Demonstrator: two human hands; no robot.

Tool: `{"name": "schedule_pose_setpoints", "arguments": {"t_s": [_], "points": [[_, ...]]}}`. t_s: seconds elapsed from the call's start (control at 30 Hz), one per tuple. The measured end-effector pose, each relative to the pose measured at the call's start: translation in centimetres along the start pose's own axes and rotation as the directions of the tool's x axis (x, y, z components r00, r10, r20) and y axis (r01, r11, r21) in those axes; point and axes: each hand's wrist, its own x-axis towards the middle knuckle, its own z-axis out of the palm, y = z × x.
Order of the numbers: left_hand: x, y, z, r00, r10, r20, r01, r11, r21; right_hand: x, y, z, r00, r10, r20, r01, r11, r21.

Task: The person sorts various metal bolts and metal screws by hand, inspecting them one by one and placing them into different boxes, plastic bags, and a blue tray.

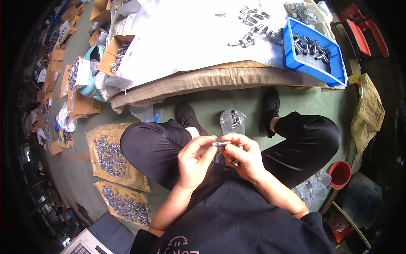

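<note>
Above my lap, my left hand [192, 164] pinches one end of a shiny metal sleeve-like fitting [220, 144] between thumb and fingers. My right hand [250, 160] grips the other end with its thumb and forefinger, so the fitting lies level between both hands. Several more small metal fittings [235, 161] are tucked in the curled fingers of my right hand, partly hidden. Just beyond my hands, a clear plastic bag [232, 121] with metal parts sits on the floor between my feet.
Ahead stands a white-covered table [182, 42] with loose metal fittings [252, 19] and a blue bin [315, 70] of fittings at its right. Open cardboard boxes [111, 55] stand at left. Sacks [99, 169] spread with small parts lie left of me; a red bucket [339, 175] is at right.
</note>
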Motion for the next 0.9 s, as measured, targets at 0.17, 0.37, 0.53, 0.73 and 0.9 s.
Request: {"name": "schedule_pose_setpoints", "arguments": {"t_s": [0.17,0.37,0.53,0.73,0.9], "points": [[0.9,-1.8,0.3,0.921,0.323,0.219,-0.388,0.817,0.427,1.1,1.2,-1.9,0.984,0.17,-0.061,-0.159,0.975,0.153],[3.6,-9.6,-0.5,0.967,-0.207,-0.149,0.244,0.918,0.312,2.8,0.4,-5.5,0.898,0.171,-0.405,-0.174,0.984,0.029],[6.6,-14.8,2.5,0.942,-0.31,-0.131,0.29,0.553,0.781,5.6,-0.9,-6.8,0.9,0.225,-0.374,-0.258,0.965,-0.041],[7.9,-17.9,1.0,0.908,-0.285,-0.308,0.419,0.656,0.628,9.4,2.6,-7.9,0.802,0.335,-0.494,-0.497,0.833,-0.242],[7.8,-19.1,1.9,0.937,-0.244,-0.251,0.349,0.706,0.617,14.3,8.0,-12.9,0.67,0.173,-0.722,-0.592,0.712,-0.379]]}}
